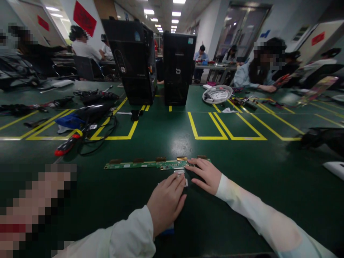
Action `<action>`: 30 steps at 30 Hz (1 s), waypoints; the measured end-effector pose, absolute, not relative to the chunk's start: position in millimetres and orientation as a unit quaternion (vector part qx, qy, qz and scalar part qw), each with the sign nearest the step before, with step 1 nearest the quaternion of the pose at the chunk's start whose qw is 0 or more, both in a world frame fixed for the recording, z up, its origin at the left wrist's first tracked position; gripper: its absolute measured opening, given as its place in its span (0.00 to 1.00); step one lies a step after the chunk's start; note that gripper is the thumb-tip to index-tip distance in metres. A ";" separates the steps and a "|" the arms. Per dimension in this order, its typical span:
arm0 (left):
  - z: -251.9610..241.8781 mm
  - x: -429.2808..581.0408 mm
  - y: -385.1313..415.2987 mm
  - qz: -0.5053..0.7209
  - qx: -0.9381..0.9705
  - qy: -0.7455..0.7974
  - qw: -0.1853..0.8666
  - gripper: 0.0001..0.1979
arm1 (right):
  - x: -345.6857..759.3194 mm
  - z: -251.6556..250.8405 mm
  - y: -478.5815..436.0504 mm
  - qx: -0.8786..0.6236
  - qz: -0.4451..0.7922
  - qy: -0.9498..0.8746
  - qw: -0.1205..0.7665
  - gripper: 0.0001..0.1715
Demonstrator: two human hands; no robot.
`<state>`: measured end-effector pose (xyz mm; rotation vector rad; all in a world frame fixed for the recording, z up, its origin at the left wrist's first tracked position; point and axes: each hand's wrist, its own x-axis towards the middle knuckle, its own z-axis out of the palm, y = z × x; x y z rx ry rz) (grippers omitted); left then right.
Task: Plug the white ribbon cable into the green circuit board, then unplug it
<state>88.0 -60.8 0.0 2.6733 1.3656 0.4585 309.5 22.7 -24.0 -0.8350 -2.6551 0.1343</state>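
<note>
A long, narrow green circuit board (134,165) lies across the dark green tabletop, with brown-gold flex tabs along its far edge. My right hand (206,175) rests at the board's right part, fingers spread, fingertips on or right by its near edge. Beside it, my left hand (165,204) lies with fingers stretched forward over a small whitish flat piece (179,172), just in front of the board. The left thumb is apart from those fingers. What the whitish piece is cannot be made out, as the fingers partly cover it. A bit of blue (168,229) shows under my left wrist.
Two black computer towers (176,71) stand behind the board. At left lie a red-and-black screwdriver (67,145) and a tangle of black cable (103,138). A white basket (217,95) holds small parts. Pixelation covers the lower left. Several people sit at tables beyond.
</note>
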 end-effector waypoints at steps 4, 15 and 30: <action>1.6 85.9 -61.3 0.152 0.868 0.465 0.081 0.19 | 309.3 -23.0 22.2 -0.295 0.046 -0.938 0.174 0.27; -4.8 93.2 -66.8 0.137 0.862 0.486 0.043 0.21 | 310.1 -25.8 23.1 -0.298 0.044 -0.940 0.162 0.28; -4.5 94.5 -63.4 0.117 0.859 0.496 0.048 0.23 | 309.6 -22.9 19.9 -0.304 0.043 -0.939 0.156 0.28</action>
